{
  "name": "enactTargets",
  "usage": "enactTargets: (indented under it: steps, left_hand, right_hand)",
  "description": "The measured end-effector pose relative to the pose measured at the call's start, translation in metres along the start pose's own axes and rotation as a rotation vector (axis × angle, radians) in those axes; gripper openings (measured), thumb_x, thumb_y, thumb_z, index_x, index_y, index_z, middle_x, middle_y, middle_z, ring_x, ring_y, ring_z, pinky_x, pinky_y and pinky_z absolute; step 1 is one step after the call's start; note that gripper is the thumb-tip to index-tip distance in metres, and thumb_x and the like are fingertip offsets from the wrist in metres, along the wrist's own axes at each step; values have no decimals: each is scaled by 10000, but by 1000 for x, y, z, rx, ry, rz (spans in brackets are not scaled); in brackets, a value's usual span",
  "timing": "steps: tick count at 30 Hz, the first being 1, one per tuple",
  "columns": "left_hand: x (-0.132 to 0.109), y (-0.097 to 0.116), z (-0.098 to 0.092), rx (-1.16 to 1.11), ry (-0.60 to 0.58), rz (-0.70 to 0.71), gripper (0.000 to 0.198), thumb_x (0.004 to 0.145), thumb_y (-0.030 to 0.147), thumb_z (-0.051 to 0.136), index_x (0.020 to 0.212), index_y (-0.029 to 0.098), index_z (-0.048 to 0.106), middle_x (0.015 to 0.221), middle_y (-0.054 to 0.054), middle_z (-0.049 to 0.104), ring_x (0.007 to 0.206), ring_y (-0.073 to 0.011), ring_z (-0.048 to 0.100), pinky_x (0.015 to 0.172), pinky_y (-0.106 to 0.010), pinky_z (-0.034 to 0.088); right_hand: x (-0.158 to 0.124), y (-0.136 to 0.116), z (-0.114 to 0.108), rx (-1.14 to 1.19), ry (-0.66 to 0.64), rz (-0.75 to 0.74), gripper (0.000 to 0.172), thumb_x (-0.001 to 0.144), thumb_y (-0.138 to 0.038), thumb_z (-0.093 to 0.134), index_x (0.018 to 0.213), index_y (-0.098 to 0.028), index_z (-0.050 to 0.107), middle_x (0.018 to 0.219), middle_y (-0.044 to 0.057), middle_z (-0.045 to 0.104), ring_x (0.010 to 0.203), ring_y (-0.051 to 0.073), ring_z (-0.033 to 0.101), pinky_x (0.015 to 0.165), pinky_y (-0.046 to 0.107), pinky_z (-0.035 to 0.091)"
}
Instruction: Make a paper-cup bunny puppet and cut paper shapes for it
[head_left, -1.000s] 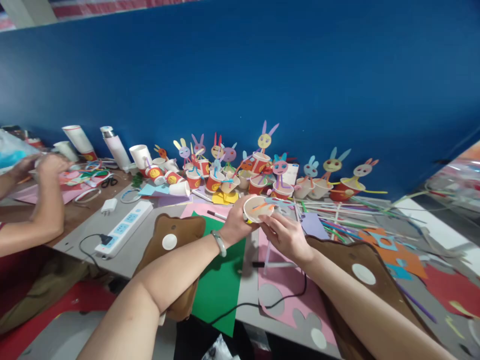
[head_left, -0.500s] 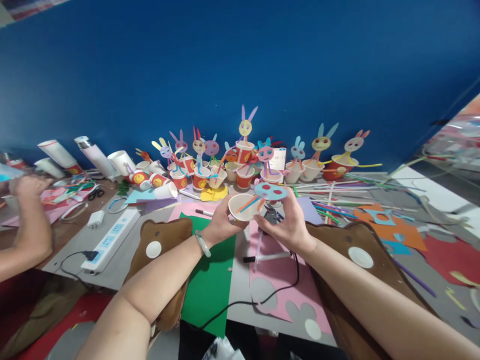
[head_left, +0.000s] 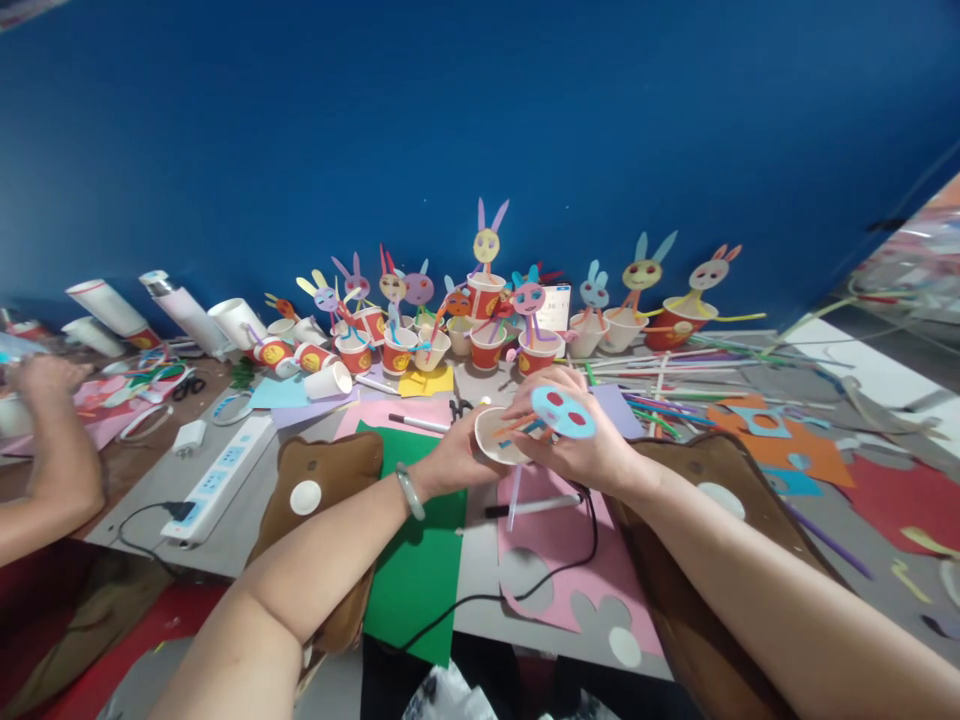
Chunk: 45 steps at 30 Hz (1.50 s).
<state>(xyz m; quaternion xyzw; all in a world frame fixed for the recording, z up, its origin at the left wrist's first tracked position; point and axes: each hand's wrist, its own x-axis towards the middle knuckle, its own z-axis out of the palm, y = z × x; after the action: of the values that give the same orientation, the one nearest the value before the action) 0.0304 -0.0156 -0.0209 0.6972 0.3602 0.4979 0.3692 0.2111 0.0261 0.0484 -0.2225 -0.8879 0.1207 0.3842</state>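
My left hand (head_left: 456, 452) is wrapped round a paper cup (head_left: 487, 428), tilted so that its pale inside shows. My right hand (head_left: 600, 452) is closed at the cup's right rim, gripping a pipe-cleaner figure whose blue paper face (head_left: 574, 418) has red eyes. The figure's orange and blue pipe-cleaner limbs reach into the cup; my right fingers partly hide them. Below my hands, a black-and-white marker (head_left: 534, 505) lies on pink paper (head_left: 555, 545) with cut-out holes. Green paper (head_left: 416, 560) lies to the left.
Several paper cups with rabbit-faced figures (head_left: 487, 245) line the blue wall. Loose pipe cleaners (head_left: 720, 378) and cut paper (head_left: 787, 440) lie at right. A power strip (head_left: 221, 480) and brown cushions (head_left: 319, 470) are on the table. Another person's arm (head_left: 64, 450) is at far left.
The cup has shifted slightly right and down. My right hand has moved in over its rim, and the blue face has turned and dropped lower.
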Motion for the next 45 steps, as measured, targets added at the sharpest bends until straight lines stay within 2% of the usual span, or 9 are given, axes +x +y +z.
enactTargets:
  steps: [6, 12, 18, 26, 33, 36, 39, 42, 45]
  left_hand:
    - [-1, 3, 0, -110, -3, -75, 537, 671, 253, 774, 1154, 157, 560, 1140, -96, 659, 1074, -258, 621, 947, -409, 508]
    - [-3, 4, 4, -156, -27, -98, 582, 640, 266, 802, 1165, 159, 572, 1154, -91, 648, 1080, -266, 612, 945, -385, 491]
    - [-1, 12, 4, -146, -21, -48, 554, 661, 247, 787, 1174, 170, 590, 1136, -86, 655, 1053, -263, 617, 924, -383, 495]
    - [-3, 10, 4, -172, 5, -108, 533, 627, 254, 804, 1112, 164, 601, 1076, -73, 655, 993, -247, 620, 878, -360, 490]
    - [-3, 9, 7, -257, 15, -131, 561, 603, 209, 830, 1107, 171, 585, 1088, -73, 651, 1020, -244, 615, 897, -354, 476]
    - [-4, 10, 11, -372, 41, -196, 652, 551, 169, 858, 1108, 192, 521, 1122, -64, 632, 1017, -216, 614, 883, -329, 473]
    - [-5, 10, 11, -525, 48, -285, 711, 537, 141, 852, 1095, 230, 421, 1109, -35, 625, 906, -161, 621, 796, -288, 475]
    - [-6, 10, 7, -657, 36, -334, 598, 599, 174, 791, 1041, 235, 393, 979, 2, 629, 788, -124, 591, 707, -248, 449]
    - [-3, 12, 5, -747, 93, -399, 398, 638, 248, 705, 918, 212, 423, 853, 19, 580, 730, -114, 534, 659, -233, 420]
  right_hand:
    - [-1, -6, 4, 17, 16, -25, 121, 841, -257, 602, 763, -236, 692, 845, 39, 713, 875, 222, 650, 1055, 494, 368]
    - [-4, -8, 10, 93, 57, 50, 136, 841, -322, 637, 743, -241, 683, 776, 16, 718, 800, 209, 673, 1099, 507, 357]
    - [-5, -9, 10, 85, 95, 4, 71, 814, -248, 660, 748, -243, 685, 757, -5, 712, 786, 193, 675, 1086, 460, 390]
    - [-6, -9, 12, 126, 63, 5, 79, 831, -282, 687, 766, -241, 704, 761, -2, 705, 797, 192, 667, 1085, 462, 384]
    - [-3, -18, 9, 192, 20, 57, 173, 882, -339, 645, 781, -232, 735, 743, 27, 698, 779, 201, 650, 1035, 471, 415]
    - [-3, -17, 9, 199, -14, 143, 189, 869, -360, 655, 785, -219, 749, 798, 60, 719, 831, 229, 656, 934, 441, 483]
    - [-3, -13, 11, 246, -31, 279, 192, 841, -369, 683, 792, -199, 759, 831, 80, 736, 834, 245, 672, 807, 393, 529]
    - [-1, -7, 12, 375, -18, 360, 186, 820, -359, 708, 819, -181, 764, 840, 79, 754, 787, 231, 695, 747, 352, 548]
    - [0, -2, 11, 442, 8, 376, 176, 791, -346, 737, 828, -176, 766, 841, 73, 762, 772, 225, 703, 747, 336, 554]
